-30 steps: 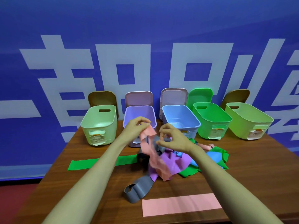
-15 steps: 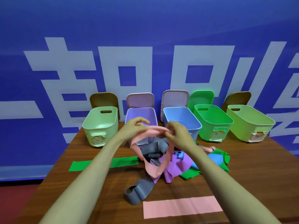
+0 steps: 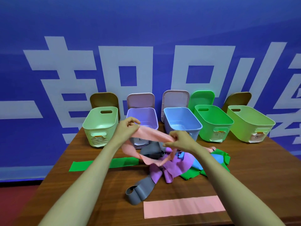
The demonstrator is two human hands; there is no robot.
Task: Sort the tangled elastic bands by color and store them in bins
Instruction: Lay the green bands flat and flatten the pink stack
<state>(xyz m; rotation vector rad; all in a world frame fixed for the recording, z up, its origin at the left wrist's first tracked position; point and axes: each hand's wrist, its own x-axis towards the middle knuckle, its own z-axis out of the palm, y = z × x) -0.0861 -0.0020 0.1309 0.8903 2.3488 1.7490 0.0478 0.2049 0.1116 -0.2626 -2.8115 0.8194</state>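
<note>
My left hand [image 3: 126, 129] and my right hand [image 3: 178, 141] each pinch one end of a pink elastic band [image 3: 151, 136]. It is stretched between them above the table, and its lower loop hangs down onto the tangled pile [image 3: 182, 165] of purple, blue, green and grey bands. A grey band [image 3: 140, 190] trails out of the pile toward me. Flat on the table lie a second pink band [image 3: 184, 206] near the front edge and a green band [image 3: 104, 163] on the left, partly under my left forearm.
Five open bins stand in a row at the back of the wooden table [image 3: 260, 173]: pale green [image 3: 101, 126], lilac [image 3: 141, 115], blue [image 3: 180, 123], bright green [image 3: 213, 123], yellow-green [image 3: 249, 124]. Their lids lean on the blue wall behind.
The pink band hung crumpled between my hands a second ago. My hands have drawn apart and now hold it stretched wide as an open loop, lifted higher off the pile.
</note>
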